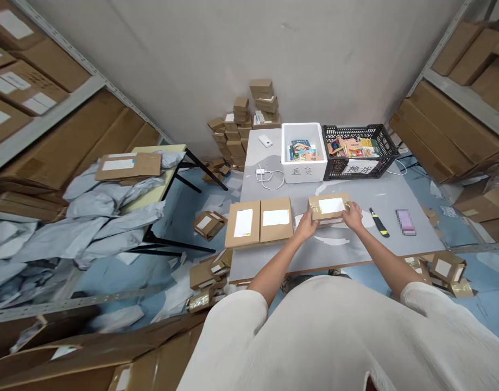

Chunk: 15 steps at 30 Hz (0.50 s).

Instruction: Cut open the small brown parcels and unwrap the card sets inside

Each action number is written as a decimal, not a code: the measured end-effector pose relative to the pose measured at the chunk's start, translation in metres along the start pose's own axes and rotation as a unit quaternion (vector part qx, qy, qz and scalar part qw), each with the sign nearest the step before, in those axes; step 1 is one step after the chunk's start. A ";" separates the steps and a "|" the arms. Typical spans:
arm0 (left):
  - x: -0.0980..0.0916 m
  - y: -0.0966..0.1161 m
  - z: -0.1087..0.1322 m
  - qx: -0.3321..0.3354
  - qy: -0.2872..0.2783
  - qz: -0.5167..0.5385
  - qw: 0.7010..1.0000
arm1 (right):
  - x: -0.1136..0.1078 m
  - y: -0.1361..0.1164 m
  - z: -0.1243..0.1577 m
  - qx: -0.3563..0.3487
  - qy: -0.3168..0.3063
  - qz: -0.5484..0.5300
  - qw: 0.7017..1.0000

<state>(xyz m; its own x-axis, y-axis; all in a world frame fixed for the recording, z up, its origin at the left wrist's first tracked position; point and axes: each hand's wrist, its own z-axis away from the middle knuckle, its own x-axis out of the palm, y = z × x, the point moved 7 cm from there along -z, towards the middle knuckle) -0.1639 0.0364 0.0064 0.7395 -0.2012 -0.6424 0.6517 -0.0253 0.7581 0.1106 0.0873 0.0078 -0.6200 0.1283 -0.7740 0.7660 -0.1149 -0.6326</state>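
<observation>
A small cardboard box [326,216] with a white label is held between my two hands over the grey table [265,266]. My left hand [307,224] grips its left end, fingers closed on the side. At the opposite end, my right hand [353,215] is closed on the right edge. Two more labelled boxes, a left one [234,239] and a right one [276,234], sit side by side to the left of my left hand. Right of my right hand lies a black and yellow utility knife [379,224], with a phone [406,222] beyond it.
Along the table's back stand a white foam box [304,172] and a black crate [357,169], both holding books. A charger with cable [269,176] and a white device [265,140] lie left of them. Stacked cartons [235,133], a parcel-covered side table [174,176] and shelves surround the table.
</observation>
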 end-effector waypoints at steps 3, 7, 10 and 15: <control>0.014 0.008 -0.013 -0.069 0.049 0.009 0.996 | -0.003 0.018 -0.019 -0.011 -0.061 -0.040 0.997; 0.017 0.019 -0.019 -0.131 0.108 -0.014 0.985 | -0.006 0.028 -0.034 -0.005 -0.115 -0.057 0.992; 0.011 0.029 -0.024 -0.130 0.132 -0.034 0.982 | -0.013 0.030 -0.039 0.007 -0.102 -0.049 0.994; -0.011 0.024 -0.041 -0.130 0.145 -0.066 0.979 | -0.016 0.025 -0.018 0.013 -0.098 -0.109 0.989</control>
<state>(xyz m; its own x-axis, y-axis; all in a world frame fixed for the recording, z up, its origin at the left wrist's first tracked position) -0.1495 0.0781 0.0266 0.6389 0.0736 -0.7658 0.7373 0.2258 0.6368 0.1431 0.1000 0.0047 -0.7935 -0.0403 -0.6072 0.6066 -0.1313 -0.7841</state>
